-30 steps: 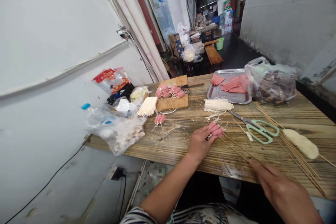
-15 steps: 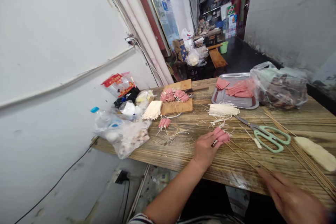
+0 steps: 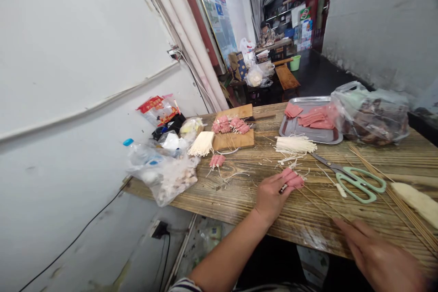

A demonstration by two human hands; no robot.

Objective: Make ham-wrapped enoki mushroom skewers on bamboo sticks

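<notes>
My left hand (image 3: pixel 270 196) is closed on pink meat rolls (image 3: pixel 293 179) with enoki ends poking out, pressed near the table's middle. Two thin bamboo skewers (image 3: pixel 316 198) run from the rolls toward me. Their near ends meet the fingers of my right hand (image 3: pixel 379 248), which pinches there and is partly blurred. Just beyond the rolls lies a bunch of enoki mushrooms (image 3: pixel 296 144). Green-handled scissors (image 3: pixel 359 183) rest open to the right. Flat pink meat slices (image 3: pixel 316 117) lie on a metal tray (image 3: pixel 308 138).
On the left, finished rolls (image 3: pixel 231 125) lie on a wooden board (image 3: pixel 236 141), beside more enoki (image 3: pixel 202 143) and plastic bags (image 3: pixel 171 178). A filled clear bag (image 3: pixel 371 116) overlaps the tray. Loose skewers (image 3: pixel 407 212) lie at right by a pale long piece (image 3: pixel 415 200). A person (image 3: pixel 267 35) sits far behind.
The camera view has shifted slightly, so the scene appears a little further right. Both hands keep nearly the same position on the rolls and skewers.
</notes>
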